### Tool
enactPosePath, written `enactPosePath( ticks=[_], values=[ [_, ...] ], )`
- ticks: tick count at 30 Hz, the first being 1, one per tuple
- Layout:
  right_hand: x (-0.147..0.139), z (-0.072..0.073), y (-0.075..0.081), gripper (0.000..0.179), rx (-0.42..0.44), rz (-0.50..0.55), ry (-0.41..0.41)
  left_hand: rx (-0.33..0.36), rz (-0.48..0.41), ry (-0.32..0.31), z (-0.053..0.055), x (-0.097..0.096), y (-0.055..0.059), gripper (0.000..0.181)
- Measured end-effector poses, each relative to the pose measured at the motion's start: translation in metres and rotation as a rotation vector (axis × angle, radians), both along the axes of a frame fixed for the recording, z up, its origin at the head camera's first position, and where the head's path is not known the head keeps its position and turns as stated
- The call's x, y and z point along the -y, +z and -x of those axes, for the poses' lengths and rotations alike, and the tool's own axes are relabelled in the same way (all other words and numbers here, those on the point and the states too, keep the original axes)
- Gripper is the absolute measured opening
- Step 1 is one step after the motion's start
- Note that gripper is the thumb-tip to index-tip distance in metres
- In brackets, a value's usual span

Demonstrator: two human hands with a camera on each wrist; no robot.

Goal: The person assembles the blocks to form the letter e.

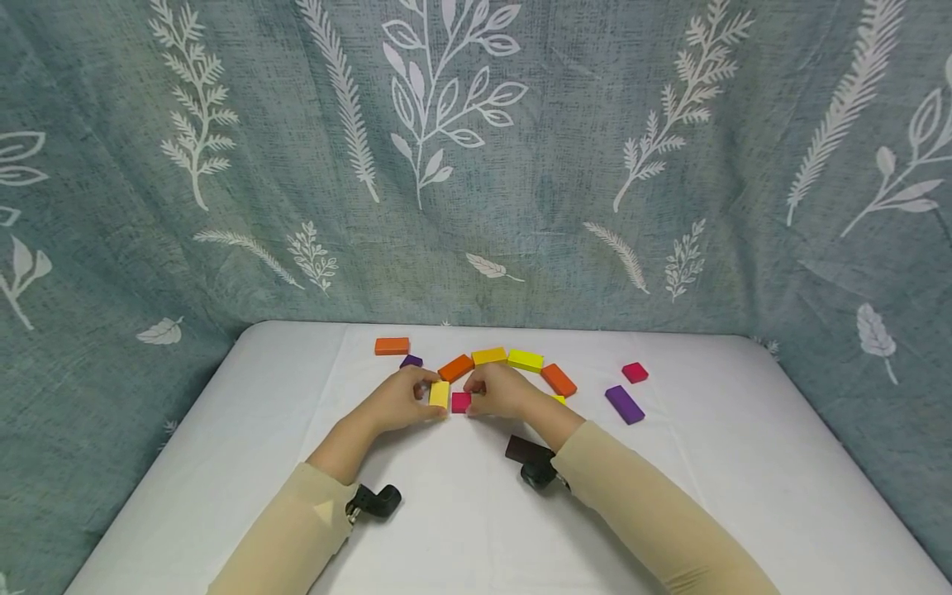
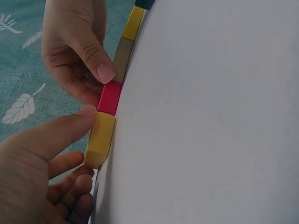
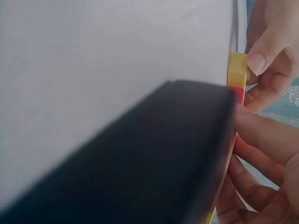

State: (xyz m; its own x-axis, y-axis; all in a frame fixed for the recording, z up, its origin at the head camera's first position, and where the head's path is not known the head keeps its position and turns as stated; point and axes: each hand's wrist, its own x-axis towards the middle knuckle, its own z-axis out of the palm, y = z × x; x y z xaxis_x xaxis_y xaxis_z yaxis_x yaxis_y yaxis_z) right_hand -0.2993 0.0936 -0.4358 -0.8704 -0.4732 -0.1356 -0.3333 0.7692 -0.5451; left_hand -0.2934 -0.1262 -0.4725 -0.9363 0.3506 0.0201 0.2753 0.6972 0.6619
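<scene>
My left hand (image 1: 397, 402) pinches a yellow block (image 1: 440, 395) between thumb and fingers. Right beside it stands a red block (image 1: 460, 402), and the two look nearly touching in the left wrist view. At the red block's other side, the thumb and a finger of my right hand (image 1: 500, 392) grip it. A grey-brown block (image 2: 123, 58) and another yellow block (image 2: 133, 22) continue the line past the red one in the left wrist view. In the right wrist view, a dark blurred shape (image 3: 140, 144) hides much of the right hand's work.
Behind the hands, orange (image 1: 456, 368), amber (image 1: 489, 356), bright yellow (image 1: 525, 360) and second orange (image 1: 559, 380) blocks form an arc. Loose blocks lie around: orange (image 1: 392, 346), dark purple (image 1: 411, 361), red (image 1: 635, 373) and purple (image 1: 625, 405). A leaf-patterned curtain (image 1: 558, 273) hangs behind the white table (image 1: 223, 463).
</scene>
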Motion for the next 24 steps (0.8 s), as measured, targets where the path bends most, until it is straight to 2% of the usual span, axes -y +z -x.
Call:
enactPosePath(
  ticks=[12,24],
  values=[
    [0.0002,0.001,-0.0022,0.019,0.013,0.002,-0.01,0.031,-0.019,0.028,0.0003,0.0006,0.0011,0.06],
    [0.0,0.0035,-0.0031,0.017,0.012,-0.003,-0.017,0.033,-0.008,0.027,0.0023,0.0015,0.0009,0.059]
  ],
)
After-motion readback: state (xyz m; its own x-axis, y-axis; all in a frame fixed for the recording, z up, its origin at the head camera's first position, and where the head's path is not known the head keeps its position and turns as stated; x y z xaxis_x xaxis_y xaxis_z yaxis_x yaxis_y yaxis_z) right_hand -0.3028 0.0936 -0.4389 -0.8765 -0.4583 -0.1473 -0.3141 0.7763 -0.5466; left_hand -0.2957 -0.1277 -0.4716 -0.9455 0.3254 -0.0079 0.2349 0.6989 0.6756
